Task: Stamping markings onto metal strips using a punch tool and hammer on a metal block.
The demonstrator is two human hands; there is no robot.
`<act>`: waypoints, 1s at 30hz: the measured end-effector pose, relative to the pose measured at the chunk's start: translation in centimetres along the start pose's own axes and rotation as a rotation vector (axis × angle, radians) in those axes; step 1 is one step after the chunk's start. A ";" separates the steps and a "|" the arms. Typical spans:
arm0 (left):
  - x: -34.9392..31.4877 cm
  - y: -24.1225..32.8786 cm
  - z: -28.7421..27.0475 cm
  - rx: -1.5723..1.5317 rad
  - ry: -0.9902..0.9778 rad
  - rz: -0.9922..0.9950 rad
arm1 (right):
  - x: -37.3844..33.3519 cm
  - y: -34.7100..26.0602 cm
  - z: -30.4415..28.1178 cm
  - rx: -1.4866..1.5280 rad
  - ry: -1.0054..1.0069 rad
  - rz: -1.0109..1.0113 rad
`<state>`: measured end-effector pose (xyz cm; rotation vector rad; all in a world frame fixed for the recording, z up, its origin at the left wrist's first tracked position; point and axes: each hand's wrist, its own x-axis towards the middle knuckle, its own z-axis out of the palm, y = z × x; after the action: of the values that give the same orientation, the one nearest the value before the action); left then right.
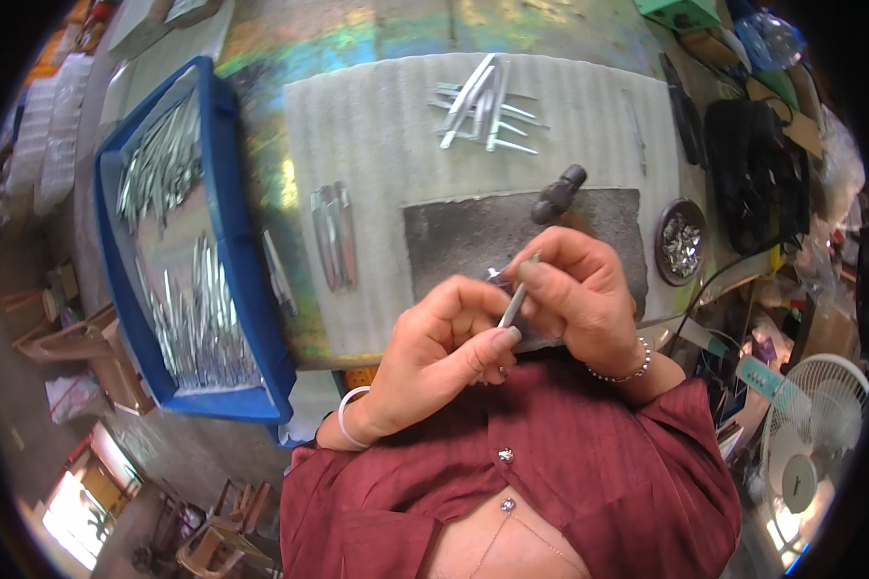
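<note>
Above the near edge of the dark plate point(444, 227), both hands are closed on one slim silver metal piece point(514, 307). My left hand point(451, 333) pinches its lower end between thumb and fingers. Its upper end sits in the thumb and fingertips of my right hand point(577, 297). A small shiny bit point(495, 275) shows beside the right fingertips; whether it is held or lies on the plate I cannot tell. Just beyond my right hand a hammer point(558, 196) rests with its dark head on the plate.
A pale foam mat point(377, 135) covers the bench, with a pile of slim silver pieces point(478, 106) at the back. Several more pieces point(333, 236) lie at left. A blue tray point(227, 183) holds many. On the right are a round dish point(664, 261) of small metal parts and a fan point(801, 434).
</note>
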<state>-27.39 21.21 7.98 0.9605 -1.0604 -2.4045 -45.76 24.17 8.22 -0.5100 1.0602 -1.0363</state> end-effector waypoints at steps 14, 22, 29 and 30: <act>-5.8 -0.1 -5.0 0.178 0.578 0.734 | -0.8 0.3 2.8 -0.172 -0.099 -0.042; 1.0 0.6 -7.4 1.279 0.913 0.714 | -2.5 -0.2 2.2 -0.367 -0.119 0.007; 4.0 -0.7 -8.8 1.473 0.974 0.440 | -3.1 -0.6 1.2 -0.670 -0.101 -0.083; 4.0 -0.8 -8.7 1.480 0.976 0.427 | -3.1 -0.6 1.0 -0.678 -0.094 -0.097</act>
<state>-24.17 15.12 1.30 1.6921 -2.1281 -0.2905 -45.50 26.50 10.57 -1.1536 1.3056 -0.7060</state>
